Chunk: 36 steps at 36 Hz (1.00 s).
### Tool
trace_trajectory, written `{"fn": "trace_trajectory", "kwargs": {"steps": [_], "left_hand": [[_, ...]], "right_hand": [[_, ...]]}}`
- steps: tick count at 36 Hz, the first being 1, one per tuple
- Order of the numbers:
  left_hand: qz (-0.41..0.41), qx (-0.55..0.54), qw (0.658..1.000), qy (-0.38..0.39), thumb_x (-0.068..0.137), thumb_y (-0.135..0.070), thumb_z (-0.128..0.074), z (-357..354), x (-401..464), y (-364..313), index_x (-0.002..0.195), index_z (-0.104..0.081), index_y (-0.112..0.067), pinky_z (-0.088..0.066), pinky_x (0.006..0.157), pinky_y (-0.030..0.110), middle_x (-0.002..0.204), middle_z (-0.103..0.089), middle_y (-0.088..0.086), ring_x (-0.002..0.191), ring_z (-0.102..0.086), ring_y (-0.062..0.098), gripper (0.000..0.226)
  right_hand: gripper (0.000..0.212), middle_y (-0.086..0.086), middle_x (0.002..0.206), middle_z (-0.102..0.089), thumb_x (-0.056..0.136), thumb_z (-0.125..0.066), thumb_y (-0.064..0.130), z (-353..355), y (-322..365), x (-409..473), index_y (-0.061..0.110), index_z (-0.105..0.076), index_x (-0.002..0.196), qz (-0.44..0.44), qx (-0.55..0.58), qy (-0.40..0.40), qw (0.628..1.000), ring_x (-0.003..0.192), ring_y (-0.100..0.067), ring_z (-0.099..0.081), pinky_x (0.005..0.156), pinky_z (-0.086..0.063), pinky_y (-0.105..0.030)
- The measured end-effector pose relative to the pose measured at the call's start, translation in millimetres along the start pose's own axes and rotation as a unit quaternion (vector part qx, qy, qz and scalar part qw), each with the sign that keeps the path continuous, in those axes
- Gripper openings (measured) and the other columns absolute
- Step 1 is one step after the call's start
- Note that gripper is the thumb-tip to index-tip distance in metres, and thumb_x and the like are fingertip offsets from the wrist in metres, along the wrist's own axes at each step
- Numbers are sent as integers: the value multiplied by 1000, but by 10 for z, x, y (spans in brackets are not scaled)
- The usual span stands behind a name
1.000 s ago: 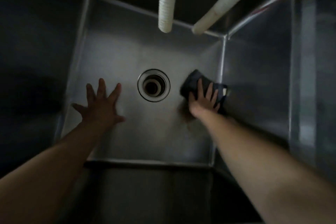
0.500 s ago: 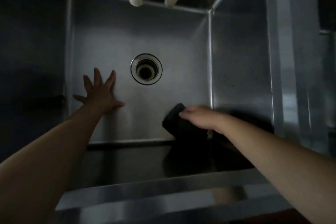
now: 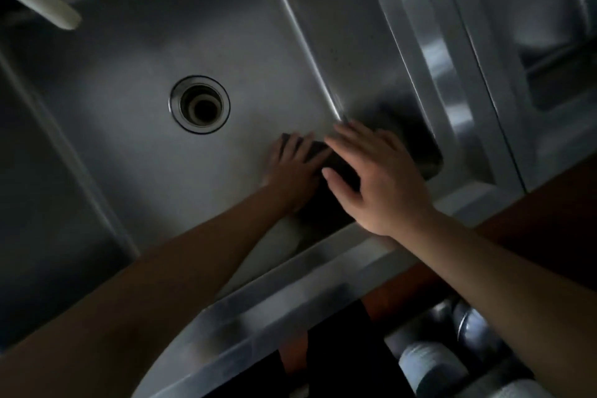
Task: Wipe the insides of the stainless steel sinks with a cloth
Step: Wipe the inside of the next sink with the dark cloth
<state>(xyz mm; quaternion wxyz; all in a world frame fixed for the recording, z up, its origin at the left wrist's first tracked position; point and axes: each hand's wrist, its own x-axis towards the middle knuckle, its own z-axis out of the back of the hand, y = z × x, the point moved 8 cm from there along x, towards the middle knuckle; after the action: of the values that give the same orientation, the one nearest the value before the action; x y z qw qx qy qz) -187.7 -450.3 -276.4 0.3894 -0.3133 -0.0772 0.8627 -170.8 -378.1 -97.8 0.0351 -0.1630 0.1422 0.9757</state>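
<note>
Here: dark folded cloth, on the floor of the stainless steel sink near its right wall. Left hand pressing it flat-fingered; right hand spread, holding nothing. Likely soft, light; best gathered at the middle.

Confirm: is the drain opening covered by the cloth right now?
No. The drain is fully exposed on the sink floor, and the dark cloth lies apart from it under both hands near the right wall.
</note>
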Motion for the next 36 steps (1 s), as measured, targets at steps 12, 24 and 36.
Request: {"fn": "trace_trajectory", "kwargs": {"steps": [12,24,36], "left_hand": [[-159,71,983,-54,99,-44,-35,-175,106,169,147,-42,-31,-21,114,59,152,-43,12,141,-38,38,50],[250,23,961,-119,103,-49,-19,178,-38,1572,157,-13,-34,-6,120,53,164,-14,11,151,-11,33,57],[-32,77,996,-14,99,-60,-30,-80,719,256,157,-12,-33,2,119,57,165,-11,12,151,-5,38,66]], "right_hand": [[48,-9,142,-55,93,-45,43,-42,-73,10,14,-63,126,-20,-2,-2,1000,132,-27,-50,109,-36,-46],[50,-16,147,-49,89,-47,41,-71,-67,20,7,-64,121,-17,12,28,999,133,-32,-48,105,-40,-51],[60,-13,151,-44,89,-46,41,-16,-63,12,12,-49,141,-22,16,20,999,142,-32,-36,111,-35,-52]]}}
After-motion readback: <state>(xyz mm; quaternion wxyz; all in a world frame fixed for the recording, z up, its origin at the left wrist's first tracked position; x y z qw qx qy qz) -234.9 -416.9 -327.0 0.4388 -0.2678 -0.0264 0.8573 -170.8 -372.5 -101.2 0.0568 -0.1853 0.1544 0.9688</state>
